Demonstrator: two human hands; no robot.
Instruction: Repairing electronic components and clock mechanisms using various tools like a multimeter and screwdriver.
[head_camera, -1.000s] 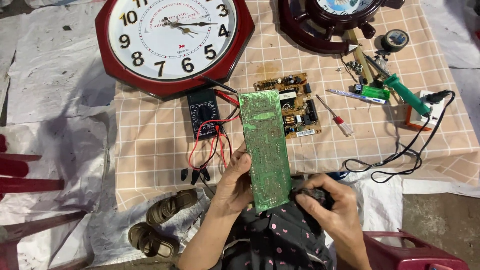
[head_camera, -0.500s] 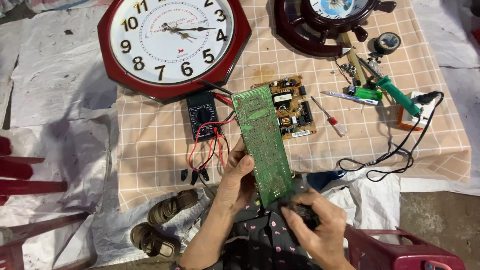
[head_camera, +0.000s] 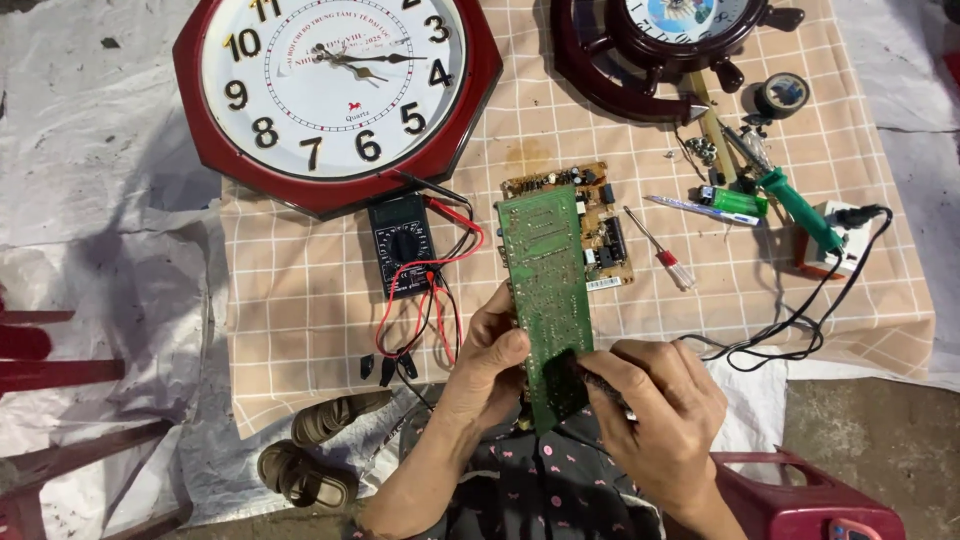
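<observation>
- Our right hand (head_camera: 660, 420): curled low at the near end of the green circuit board (head_camera: 545, 300), fingers closed on a small dark tool, kind unclear.
- Our left hand (head_camera: 490, 365): thumb and fingers clamp the board's left edge, tilted upright.
- Risk: a loosened pinch could drop the board.
- Beyond: multimeter (head_camera: 402, 245), red-framed clock (head_camera: 335, 85).
</observation>
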